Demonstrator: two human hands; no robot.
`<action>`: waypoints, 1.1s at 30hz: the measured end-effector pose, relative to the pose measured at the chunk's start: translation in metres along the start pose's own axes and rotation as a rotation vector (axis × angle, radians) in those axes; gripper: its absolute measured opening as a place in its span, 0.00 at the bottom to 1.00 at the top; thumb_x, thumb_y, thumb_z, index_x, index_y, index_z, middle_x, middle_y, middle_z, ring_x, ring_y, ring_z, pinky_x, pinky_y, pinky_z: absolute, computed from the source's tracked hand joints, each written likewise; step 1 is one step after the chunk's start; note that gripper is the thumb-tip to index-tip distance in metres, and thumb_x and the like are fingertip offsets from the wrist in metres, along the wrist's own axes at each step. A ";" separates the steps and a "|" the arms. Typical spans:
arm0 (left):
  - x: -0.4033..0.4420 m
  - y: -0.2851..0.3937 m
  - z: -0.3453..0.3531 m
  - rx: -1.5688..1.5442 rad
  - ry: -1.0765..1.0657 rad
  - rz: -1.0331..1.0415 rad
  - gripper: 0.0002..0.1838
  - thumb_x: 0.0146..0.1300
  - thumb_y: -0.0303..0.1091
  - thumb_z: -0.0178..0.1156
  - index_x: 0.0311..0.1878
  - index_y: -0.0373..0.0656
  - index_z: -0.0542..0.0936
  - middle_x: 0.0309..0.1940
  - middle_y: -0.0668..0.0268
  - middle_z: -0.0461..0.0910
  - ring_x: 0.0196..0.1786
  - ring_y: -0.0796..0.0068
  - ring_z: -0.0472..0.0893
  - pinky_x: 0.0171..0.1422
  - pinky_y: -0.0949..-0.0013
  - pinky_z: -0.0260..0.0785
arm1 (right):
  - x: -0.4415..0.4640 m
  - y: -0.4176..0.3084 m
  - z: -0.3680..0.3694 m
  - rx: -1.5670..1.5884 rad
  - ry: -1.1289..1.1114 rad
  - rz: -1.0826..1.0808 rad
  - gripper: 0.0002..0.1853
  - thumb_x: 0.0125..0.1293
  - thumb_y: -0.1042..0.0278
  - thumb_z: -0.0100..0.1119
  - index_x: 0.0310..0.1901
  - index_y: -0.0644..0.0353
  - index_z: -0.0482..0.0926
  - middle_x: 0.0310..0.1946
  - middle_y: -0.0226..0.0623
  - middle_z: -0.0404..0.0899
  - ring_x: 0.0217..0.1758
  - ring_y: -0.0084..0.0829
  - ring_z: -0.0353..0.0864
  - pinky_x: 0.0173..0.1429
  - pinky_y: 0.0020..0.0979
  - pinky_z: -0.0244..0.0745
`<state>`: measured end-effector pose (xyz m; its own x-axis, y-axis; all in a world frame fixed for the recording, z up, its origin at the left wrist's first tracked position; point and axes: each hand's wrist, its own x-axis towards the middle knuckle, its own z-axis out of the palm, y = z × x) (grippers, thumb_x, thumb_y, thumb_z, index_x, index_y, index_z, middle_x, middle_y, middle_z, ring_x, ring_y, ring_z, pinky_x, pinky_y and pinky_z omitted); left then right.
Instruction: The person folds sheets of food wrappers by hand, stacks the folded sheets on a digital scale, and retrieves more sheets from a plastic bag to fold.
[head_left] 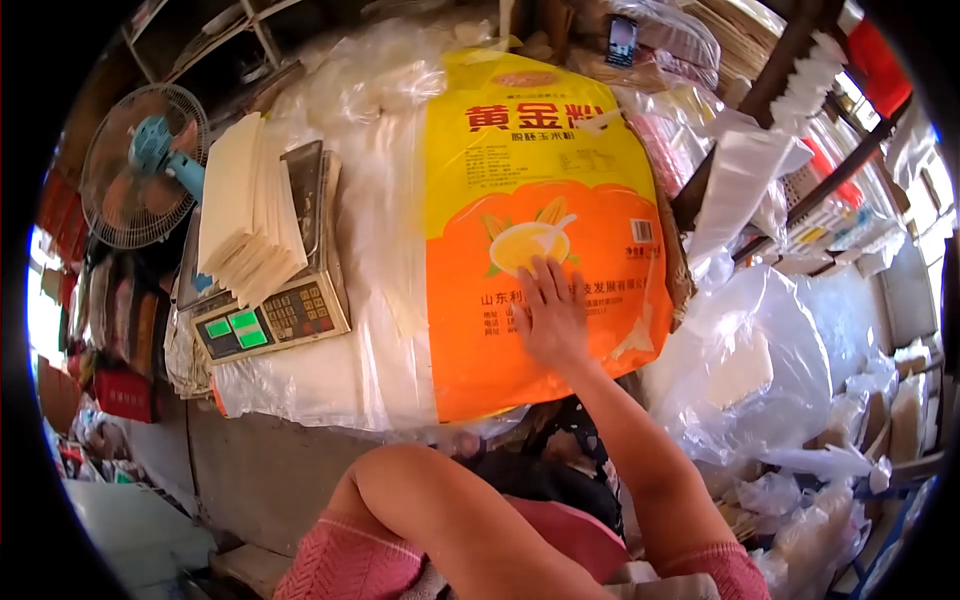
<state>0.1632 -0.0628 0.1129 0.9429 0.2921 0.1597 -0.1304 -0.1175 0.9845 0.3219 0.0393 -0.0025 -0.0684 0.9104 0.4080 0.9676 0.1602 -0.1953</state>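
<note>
My right hand (552,318) lies palm down on a large yellow and orange printed plastic sack (600,225), with its fingers stretched out and nothing in them. The sack is spread flat over a pile wrapped in clear plastic (385,250). My left arm is bent at the elbow, and its forearm runs out at the bottom edge, so my left hand is hidden. To the left of the sack sits a digital scale (322,322) with green displays. On it rests a stack of cream-coloured flat sheets (245,210), apart from my hands.
A fan (145,165) stands behind the scale at the left. A phone (621,41) is propped at the back. Clear plastic bags (765,350) crowd the right side, near a diagonal dark bar (835,170). Shelving (260,35) is at the back left.
</note>
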 end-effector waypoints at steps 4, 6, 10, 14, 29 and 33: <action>-0.071 -0.034 -0.024 0.125 0.266 -0.342 0.30 0.64 0.55 0.50 0.61 0.43 0.70 0.57 0.53 0.74 0.63 0.58 0.72 0.75 0.58 0.51 | 0.003 0.004 0.001 -0.001 0.019 -0.008 0.27 0.68 0.53 0.49 0.64 0.59 0.68 0.68 0.45 0.63 0.73 0.45 0.57 0.73 0.56 0.45; -0.100 -0.046 -0.029 0.156 0.392 -0.480 0.30 0.64 0.55 0.50 0.61 0.43 0.71 0.57 0.53 0.74 0.63 0.58 0.72 0.74 0.57 0.52 | 0.004 0.005 0.005 -0.014 0.029 0.000 0.27 0.66 0.54 0.51 0.64 0.58 0.68 0.67 0.45 0.64 0.72 0.45 0.58 0.73 0.56 0.45; -0.111 -0.063 -0.035 0.172 0.464 -0.570 0.29 0.64 0.54 0.50 0.60 0.42 0.71 0.57 0.53 0.74 0.63 0.58 0.72 0.74 0.57 0.52 | -0.003 0.002 -0.002 0.057 -0.019 0.055 0.27 0.68 0.54 0.50 0.65 0.58 0.67 0.68 0.44 0.62 0.73 0.44 0.56 0.73 0.56 0.45; -0.088 -0.074 -0.037 0.197 0.436 -0.513 0.28 0.64 0.53 0.50 0.60 0.42 0.72 0.57 0.54 0.75 0.63 0.58 0.72 0.74 0.56 0.52 | -0.001 0.006 0.010 0.041 0.075 0.016 0.27 0.67 0.53 0.50 0.64 0.57 0.68 0.68 0.43 0.62 0.73 0.43 0.57 0.74 0.54 0.46; -0.045 -0.078 -0.024 0.219 0.219 -0.429 0.25 0.65 0.50 0.51 0.57 0.41 0.75 0.56 0.55 0.75 0.64 0.59 0.71 0.73 0.54 0.52 | -0.003 0.003 0.002 0.091 0.023 0.064 0.27 0.70 0.52 0.43 0.65 0.60 0.67 0.69 0.45 0.60 0.75 0.44 0.52 0.74 0.55 0.41; -0.029 -0.057 -0.016 0.248 0.106 -0.300 0.25 0.65 0.50 0.51 0.56 0.40 0.75 0.55 0.55 0.76 0.64 0.59 0.71 0.73 0.53 0.53 | -0.005 0.008 0.013 0.056 0.076 0.042 0.27 0.68 0.54 0.47 0.64 0.59 0.67 0.68 0.44 0.62 0.74 0.43 0.54 0.73 0.55 0.44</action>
<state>0.1384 -0.0492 0.0528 0.8895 0.4429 -0.1126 0.2357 -0.2335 0.9434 0.3265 0.0414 -0.0174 -0.0073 0.8854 0.4648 0.9540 0.1454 -0.2620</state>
